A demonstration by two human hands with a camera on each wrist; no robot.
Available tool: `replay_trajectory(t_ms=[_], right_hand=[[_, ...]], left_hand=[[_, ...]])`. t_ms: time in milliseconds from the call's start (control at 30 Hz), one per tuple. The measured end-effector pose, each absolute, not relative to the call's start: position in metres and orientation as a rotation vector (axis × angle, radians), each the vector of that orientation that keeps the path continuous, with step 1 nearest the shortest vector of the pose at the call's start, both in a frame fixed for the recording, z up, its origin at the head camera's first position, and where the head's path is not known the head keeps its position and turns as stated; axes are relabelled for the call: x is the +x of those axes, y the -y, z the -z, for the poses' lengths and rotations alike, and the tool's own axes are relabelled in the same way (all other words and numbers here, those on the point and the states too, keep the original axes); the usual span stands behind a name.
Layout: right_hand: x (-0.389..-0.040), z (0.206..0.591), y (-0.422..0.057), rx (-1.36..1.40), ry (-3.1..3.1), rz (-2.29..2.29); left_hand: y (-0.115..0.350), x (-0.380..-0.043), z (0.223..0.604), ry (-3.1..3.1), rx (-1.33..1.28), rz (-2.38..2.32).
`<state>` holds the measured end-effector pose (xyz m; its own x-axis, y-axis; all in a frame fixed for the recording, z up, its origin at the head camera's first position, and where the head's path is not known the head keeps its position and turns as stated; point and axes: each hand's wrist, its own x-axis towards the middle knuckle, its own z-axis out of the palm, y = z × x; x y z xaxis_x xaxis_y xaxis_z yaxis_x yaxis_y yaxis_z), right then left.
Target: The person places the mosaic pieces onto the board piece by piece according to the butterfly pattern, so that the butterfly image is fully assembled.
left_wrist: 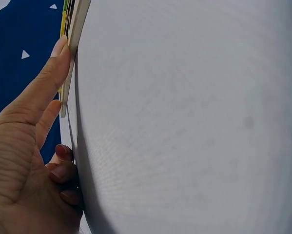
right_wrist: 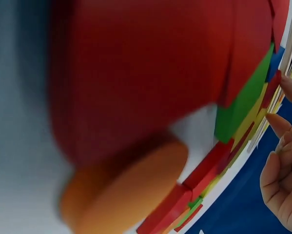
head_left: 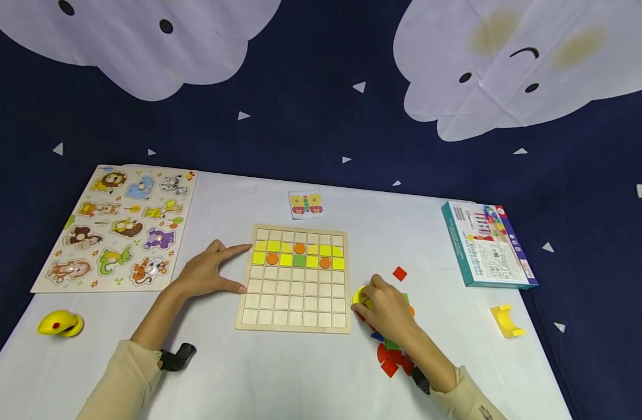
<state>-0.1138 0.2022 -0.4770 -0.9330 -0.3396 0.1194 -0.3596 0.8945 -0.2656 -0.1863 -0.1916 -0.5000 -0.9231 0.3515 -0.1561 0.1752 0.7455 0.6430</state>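
Observation:
A wooden grid board [head_left: 295, 328] lies mid-table, with yellow, orange and green pieces in its upper rows. At its left edge, my left hand [head_left: 208, 271] touches the frame with outstretched index finger and thumb, the other fingers curled in the left wrist view. My right hand [head_left: 389, 309] is right of the board, over a pile of flat coloured pieces, including red pieces [head_left: 389, 367]. A yellow piece [head_left: 358, 295] shows by its fingertips. In the right wrist view, two fingertips [right_wrist: 277, 123] stand apart at the pile's edge, near an orange disc [right_wrist: 136, 190] in front.
A butterfly pattern card [head_left: 306, 204] lies behind the board. An animal puzzle [head_left: 189, 233] is at the left, above a yellow rounded object [head_left: 60, 323]. A teal-edged box [head_left: 489, 245] and a yellow curved block [head_left: 507, 321] stand at the right. One red square [head_left: 400, 273] lies apart.

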Motion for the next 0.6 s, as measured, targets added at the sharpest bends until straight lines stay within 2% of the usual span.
replay_trajectory(t_ms=[333, 600], right_hand=[[-0.1099, 0.4778, -0.1956, 0.394, 3.012, -0.501], [-0.1112, 0.4779, -0.1978, 0.402, 3.058, -0.544]], left_hand=[[0.1917, -0.1855, 0.5000, -2.676, 0.403, -0.941], [0.1916, -0.1849, 0.5000, -2.672, 0.405, -0.952]])
